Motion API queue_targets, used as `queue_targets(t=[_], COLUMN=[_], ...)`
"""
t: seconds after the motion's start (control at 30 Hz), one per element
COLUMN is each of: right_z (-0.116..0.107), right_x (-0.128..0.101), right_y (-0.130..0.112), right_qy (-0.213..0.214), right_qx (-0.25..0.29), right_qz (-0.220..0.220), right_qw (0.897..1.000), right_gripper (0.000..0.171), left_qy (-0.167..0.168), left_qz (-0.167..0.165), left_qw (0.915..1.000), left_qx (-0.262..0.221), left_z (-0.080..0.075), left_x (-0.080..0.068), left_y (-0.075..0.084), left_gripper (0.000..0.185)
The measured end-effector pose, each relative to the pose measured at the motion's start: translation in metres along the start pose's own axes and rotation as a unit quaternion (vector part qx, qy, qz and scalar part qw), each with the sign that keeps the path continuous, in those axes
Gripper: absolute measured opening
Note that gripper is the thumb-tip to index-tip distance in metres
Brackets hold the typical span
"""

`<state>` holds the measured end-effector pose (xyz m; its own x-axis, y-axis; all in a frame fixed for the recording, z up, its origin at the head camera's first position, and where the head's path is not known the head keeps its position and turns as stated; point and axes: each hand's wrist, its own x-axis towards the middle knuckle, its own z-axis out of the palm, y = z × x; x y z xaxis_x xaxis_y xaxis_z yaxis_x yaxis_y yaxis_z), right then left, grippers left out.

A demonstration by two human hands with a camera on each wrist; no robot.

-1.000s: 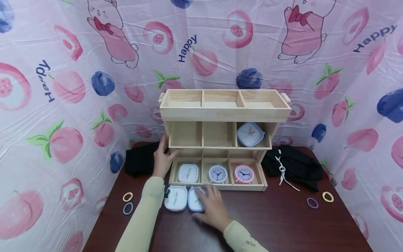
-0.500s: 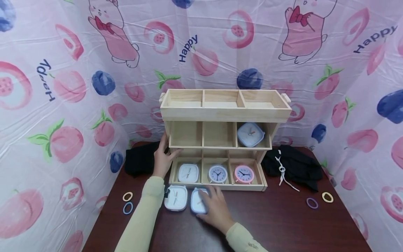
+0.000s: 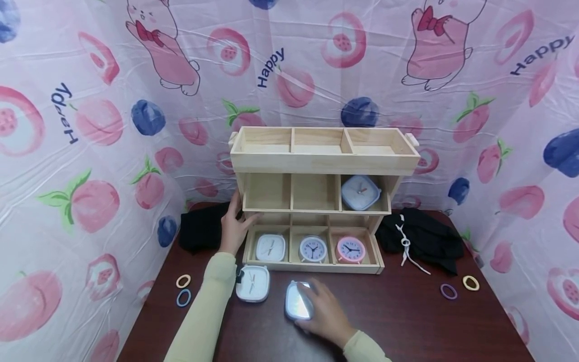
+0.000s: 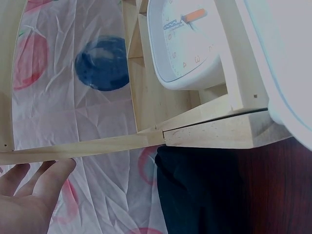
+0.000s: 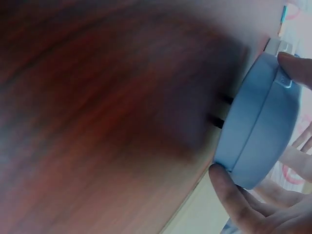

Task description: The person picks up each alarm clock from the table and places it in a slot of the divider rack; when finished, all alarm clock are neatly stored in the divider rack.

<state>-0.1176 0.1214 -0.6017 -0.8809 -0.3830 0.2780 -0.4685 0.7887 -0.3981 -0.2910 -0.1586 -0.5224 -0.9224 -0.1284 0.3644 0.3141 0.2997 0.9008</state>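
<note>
The pale blue square clock (image 3: 298, 301) had lifted off the bench (image 3: 407, 311), tilted up in the right hand (image 3: 323, 317), thumb and fingers pinching its edges, clear of the white clock (image 3: 253, 283); the left hand (image 3: 232, 229) rested open against the wooden organizer (image 3: 323, 163)

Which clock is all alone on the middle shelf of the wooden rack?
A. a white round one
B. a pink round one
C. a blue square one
C: the blue square clock sits alone in the right compartment of the middle shelf of the wooden rack.
</note>
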Motion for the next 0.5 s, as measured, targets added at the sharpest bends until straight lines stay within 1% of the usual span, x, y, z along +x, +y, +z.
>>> queue_targets(t=[0.13,0.27,0.4,0.5], right_z=[-0.002,-0.014,-0.040,-0.064], right_x=[0.001,0.013,0.035,0.056], right_y=[0.006,0.011,0.011,0.011], right_qy=[0.028,0.086,0.142,0.189], right_qx=[-0.009,-0.002,0.017,0.033], right_qz=[-0.016,-0.044,-0.068,-0.093], right_qw=[0.999,0.995,0.987,0.977], right_gripper=[0.095,0.098,0.099,0.096], left_qy=[-0.003,0.000,0.003,0.000], left_qz=[-0.003,-0.001,0.003,0.002], left_qw=[1.0000,1.0000,1.0000,1.0000], left_qx=[-0.002,-0.007,-0.008,-0.004], left_z=[0.000,0.000,0.000,-0.001], left_x=[0.000,-0.001,0.000,0.000], left_y=[0.000,0.001,0.001,0.002], left_gripper=[0.098,0.098,0.098,0.098])
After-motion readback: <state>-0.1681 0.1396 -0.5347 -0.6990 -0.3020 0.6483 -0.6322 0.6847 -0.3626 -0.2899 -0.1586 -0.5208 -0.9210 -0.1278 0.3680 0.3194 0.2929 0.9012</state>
